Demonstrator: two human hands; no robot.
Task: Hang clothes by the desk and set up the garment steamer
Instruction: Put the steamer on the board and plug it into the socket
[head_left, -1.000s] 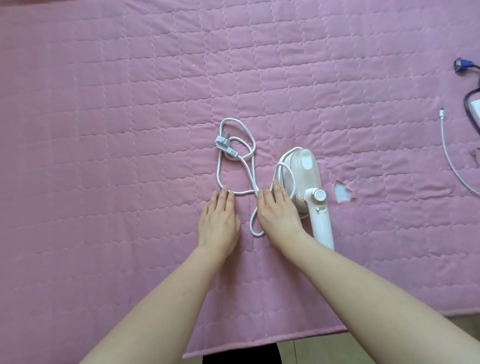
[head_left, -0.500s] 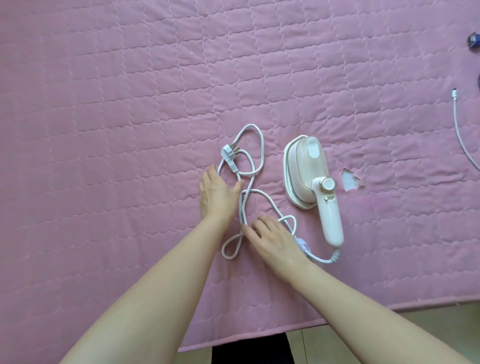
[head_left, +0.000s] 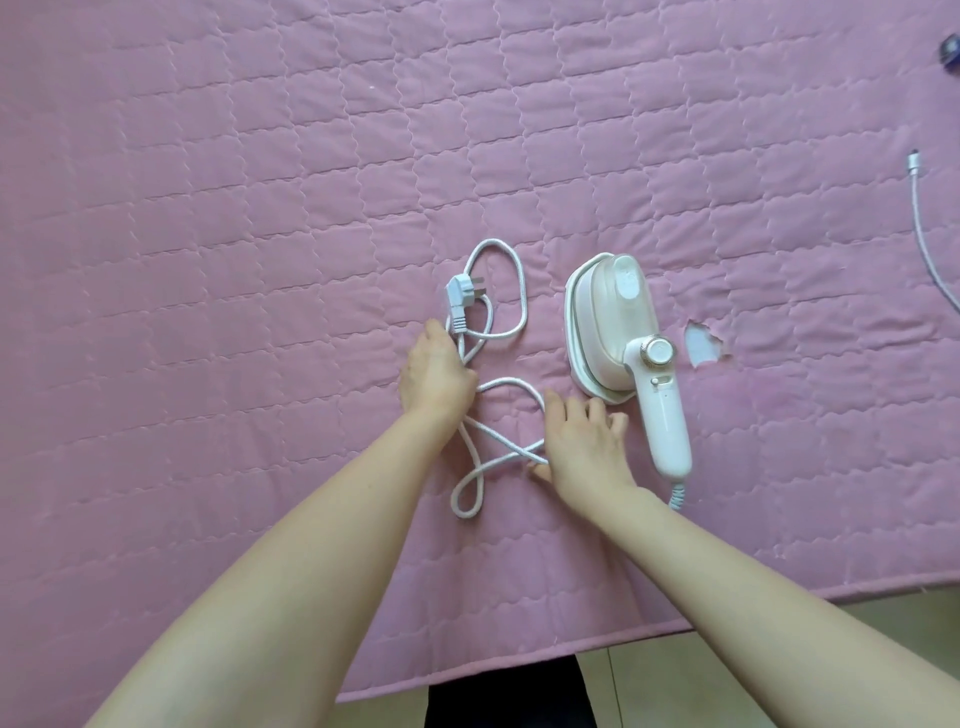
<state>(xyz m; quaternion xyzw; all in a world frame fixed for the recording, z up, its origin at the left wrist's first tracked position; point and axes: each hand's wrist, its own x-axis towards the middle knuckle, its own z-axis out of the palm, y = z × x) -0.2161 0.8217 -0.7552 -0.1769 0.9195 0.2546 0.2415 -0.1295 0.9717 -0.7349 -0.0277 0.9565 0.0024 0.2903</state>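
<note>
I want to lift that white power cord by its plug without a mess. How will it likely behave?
The cord lies in loose crossing loops on the pink quilt, so it is probably floppy and will trail. The loops may snag into a knot. Its far end joins the steamer, which might get tugged along. The plug looks stiff enough to grip.

Cord (head_left: 498, 332) loops left of steamer (head_left: 618, 332)
</note>
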